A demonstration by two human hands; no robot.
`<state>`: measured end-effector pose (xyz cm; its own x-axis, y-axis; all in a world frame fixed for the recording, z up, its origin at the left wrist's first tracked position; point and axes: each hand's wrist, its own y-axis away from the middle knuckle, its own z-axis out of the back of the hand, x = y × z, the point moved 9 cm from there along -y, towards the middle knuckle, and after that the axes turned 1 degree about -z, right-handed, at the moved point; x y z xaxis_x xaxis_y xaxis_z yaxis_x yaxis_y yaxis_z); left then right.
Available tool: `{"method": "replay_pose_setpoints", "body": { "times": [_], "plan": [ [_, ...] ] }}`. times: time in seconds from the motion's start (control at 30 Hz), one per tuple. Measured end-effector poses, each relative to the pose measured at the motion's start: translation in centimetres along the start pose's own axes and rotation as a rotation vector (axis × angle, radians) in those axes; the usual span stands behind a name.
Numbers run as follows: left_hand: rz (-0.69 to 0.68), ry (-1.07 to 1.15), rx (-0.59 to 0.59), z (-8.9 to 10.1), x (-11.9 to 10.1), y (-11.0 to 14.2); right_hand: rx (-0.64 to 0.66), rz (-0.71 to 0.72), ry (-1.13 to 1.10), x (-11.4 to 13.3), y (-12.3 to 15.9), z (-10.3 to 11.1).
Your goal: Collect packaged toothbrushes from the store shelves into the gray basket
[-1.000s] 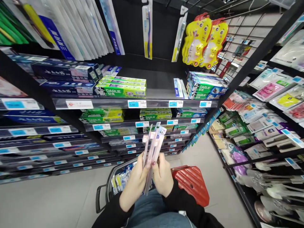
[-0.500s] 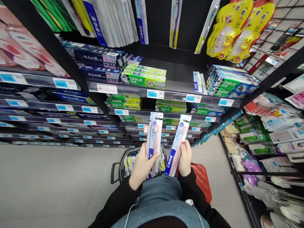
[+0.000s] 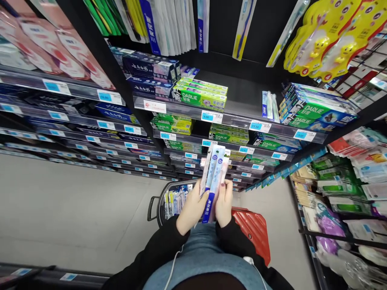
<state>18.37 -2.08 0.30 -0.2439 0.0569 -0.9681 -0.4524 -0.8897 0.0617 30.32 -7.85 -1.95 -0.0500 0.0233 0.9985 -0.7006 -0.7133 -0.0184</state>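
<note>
Two or more packaged toothbrushes (image 3: 212,181) are held together in front of my body, tilted slightly, with blue lower ends and clear, pale upper parts. My left hand (image 3: 193,207) is closed around their left side, thumb across the front. On the right side my right hand (image 3: 224,203) grips the packs with its fingers, and the packs overlap between the two hands. Below and behind the hands stands a black basket (image 3: 160,201) holding several packaged toothbrushes (image 3: 177,200), partly hidden by my left hand and arm.
A shelf holds green toothpaste boxes (image 3: 201,94), dark blue boxes (image 3: 149,68) and more boxes (image 3: 314,110) at right. Packaged toothbrushes (image 3: 169,24) and yellow packs (image 3: 329,44) hang above. A red quilted bag (image 3: 252,229) is at my right side. Another rack (image 3: 341,237) stands right.
My hands have come together, bringing the toothbrush packs that were apart into one overlapping bundle. The view has shifted, so the shelves appear further right.
</note>
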Motion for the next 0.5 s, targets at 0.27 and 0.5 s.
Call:
{"method": "replay_pose_setpoints", "body": {
  "times": [0.27,0.5],
  "plan": [
    [-0.012,0.019,-0.027,-0.7,-0.6,0.8,0.122,-0.055,-0.119,-1.0,-1.1,-1.4],
    [0.033,-0.033,-0.166,1.9,0.3,0.5,0.14,-0.369,-0.428,-3.9,-2.3,-0.3]
  ]
}}
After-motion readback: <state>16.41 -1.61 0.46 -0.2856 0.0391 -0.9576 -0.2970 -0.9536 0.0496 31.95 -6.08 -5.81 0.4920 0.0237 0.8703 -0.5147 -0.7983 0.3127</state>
